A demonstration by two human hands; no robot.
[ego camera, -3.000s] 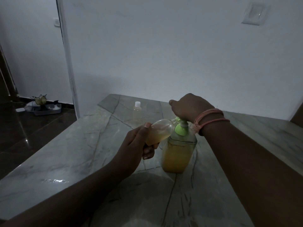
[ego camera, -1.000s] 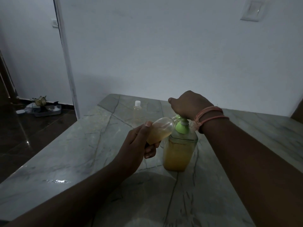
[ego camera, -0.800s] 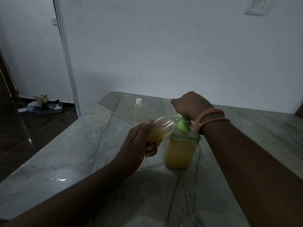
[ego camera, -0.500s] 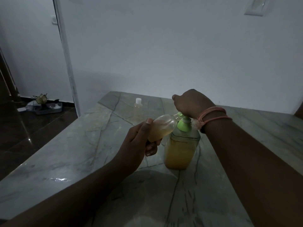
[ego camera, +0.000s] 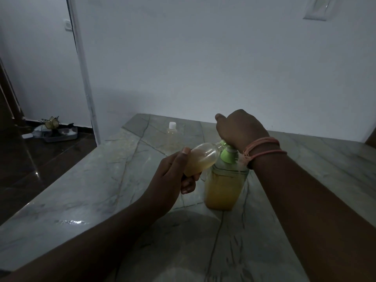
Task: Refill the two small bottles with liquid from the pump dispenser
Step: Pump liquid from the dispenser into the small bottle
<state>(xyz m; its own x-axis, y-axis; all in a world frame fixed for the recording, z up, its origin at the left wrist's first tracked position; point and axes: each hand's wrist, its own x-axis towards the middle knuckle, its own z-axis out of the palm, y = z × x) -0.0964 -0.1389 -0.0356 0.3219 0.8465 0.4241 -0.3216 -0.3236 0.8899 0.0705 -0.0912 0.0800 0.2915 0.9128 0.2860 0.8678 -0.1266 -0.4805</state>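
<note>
Refilling the first small bottle (ego camera: 200,159): best done with slow, full strokes of the pump (ego camera: 228,154), mouth kept tight under the spout, pausing between strokes so the thick amber liquid can slide down instead of backing up at the neck. Left hand (ego camera: 173,180) wrapped round the bottle's base, thumb on top, fingers (ego camera: 188,185) curled beneath, gripping firmly. Right hand (ego camera: 240,129) bunched over the pump head, knuckles up; from this angle, impossible to say whether just pressing or clasping it. Bottle held off the bench (ego camera: 101,190), tilted steeply, long axis running from the left fingers up and away toward the right fingers, mouth touching the green spout, base lowest, liquid pooled at that low end and roughly half filling it. Worth easing it more upright as the level climbs, to avoid a spill at the mouth. Dispenser (ego camera: 223,188) upright on the bench directly under the right fingers, just beside the left ones, long axis vertical. Second bottle (ego camera: 172,135) standing capped beyond both hands, near the wall, well apart from the fingers, apparently already holding liquid.
</note>
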